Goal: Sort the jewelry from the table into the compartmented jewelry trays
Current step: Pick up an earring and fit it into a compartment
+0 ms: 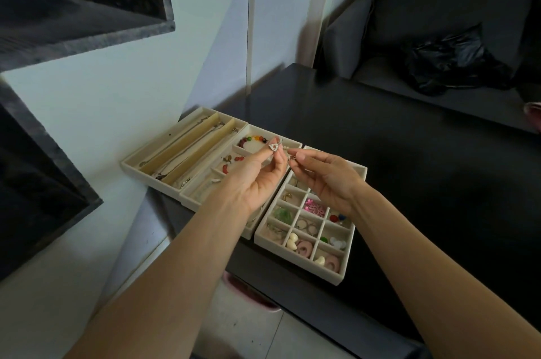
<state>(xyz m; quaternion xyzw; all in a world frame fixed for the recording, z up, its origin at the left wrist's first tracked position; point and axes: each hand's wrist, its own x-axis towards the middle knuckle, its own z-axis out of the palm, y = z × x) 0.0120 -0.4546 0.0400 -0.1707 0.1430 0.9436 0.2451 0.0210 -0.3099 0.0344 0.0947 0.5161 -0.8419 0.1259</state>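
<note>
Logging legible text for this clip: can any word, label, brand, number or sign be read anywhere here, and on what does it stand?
None. No text can be read in this view.
The three beige jewelry trays show no print or labels.
The small silver piece pinched in the left hand is too small to show any marking.
The black bag on the sofa shows no lettering.

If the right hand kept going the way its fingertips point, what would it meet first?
Probably the left hand: the right hand points left toward it, fingertips nearly touching over the trays. Depth is unclear.
</note>
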